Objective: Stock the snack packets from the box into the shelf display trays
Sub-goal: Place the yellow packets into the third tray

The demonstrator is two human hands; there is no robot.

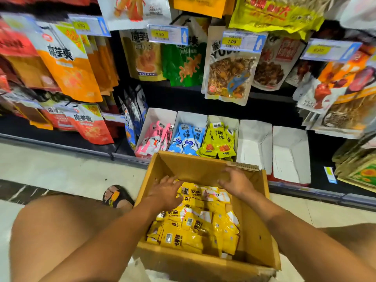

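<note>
A brown cardboard box (256,237) stands on the floor between my knees, holding several yellow snack packets (195,226). My left hand (165,190) lies palm-down on the far packets, its fingers spread and relaxed. Farther right inside the box, my right hand (236,181) hovers over the packets near the far wall, fingers loosely bent, holding nothing I can see. On the bottom shelf stand white display trays: one with pink packets (154,135), one with blue packets (187,139), one with yellow packets (220,141), and two empty trays (254,143) (291,153).
Hanging snack bags (69,64) and price tags (243,41) fill the shelves above the trays. My sandalled foot (117,197) rests on the tiled floor left of the box. More stacked bags (358,169) crowd the shelf at the right.
</note>
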